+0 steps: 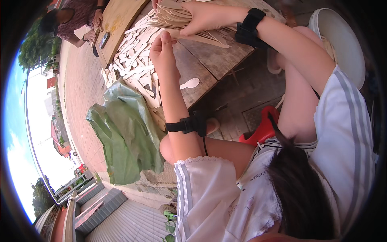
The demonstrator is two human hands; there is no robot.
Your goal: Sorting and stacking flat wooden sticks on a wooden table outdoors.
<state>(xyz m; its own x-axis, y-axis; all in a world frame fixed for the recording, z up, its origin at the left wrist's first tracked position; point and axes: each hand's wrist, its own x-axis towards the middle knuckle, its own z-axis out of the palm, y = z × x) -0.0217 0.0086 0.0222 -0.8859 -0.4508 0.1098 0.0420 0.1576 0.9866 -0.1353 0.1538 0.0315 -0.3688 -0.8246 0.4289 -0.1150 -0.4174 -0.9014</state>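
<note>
- Gripping, with the right hand point(203, 18) partly closed, a fanned stack of wooden pieces point(169, 15), held over the wooden table point(194, 66) beside a heap of loose wooden spoons point(131, 60).
- Bringing thumb and fingers of the left hand point(163, 50) nearly together, just beside the stack; impossible to tell whether pinched on a piece.
- Likely to slide apart if squeezed unevenly, being thin, flat and already splayed; could then spill into the heap and mix with loose spoons.
- Pointing leftward out of the right hand, long axis roughly crosswise, slightly slanted; too overlapped to judge each piece separately.
</note>
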